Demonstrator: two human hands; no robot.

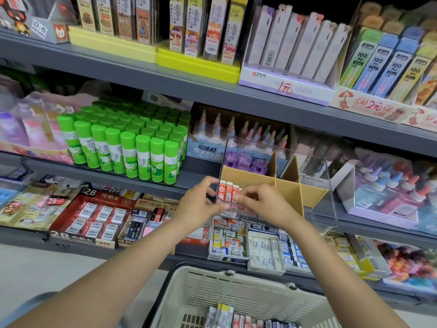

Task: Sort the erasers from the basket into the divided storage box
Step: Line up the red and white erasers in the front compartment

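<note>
Touching fingers (pixel 244 194): red erasers (pixel 228 191), box (pixel 314 185).

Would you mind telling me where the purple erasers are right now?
The purple erasers sit in the far-left compartment of the clear storage box, just behind the orange erasers near both hands.

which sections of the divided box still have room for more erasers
The clear plastic storage box with tan dividers looks bare in its right-hand compartments, between the cross divider and the right wall. Crowded: the near-left compartment, where orange-and-white erasers stand in a row between both hands, and the far-left one holding purple items.
</note>
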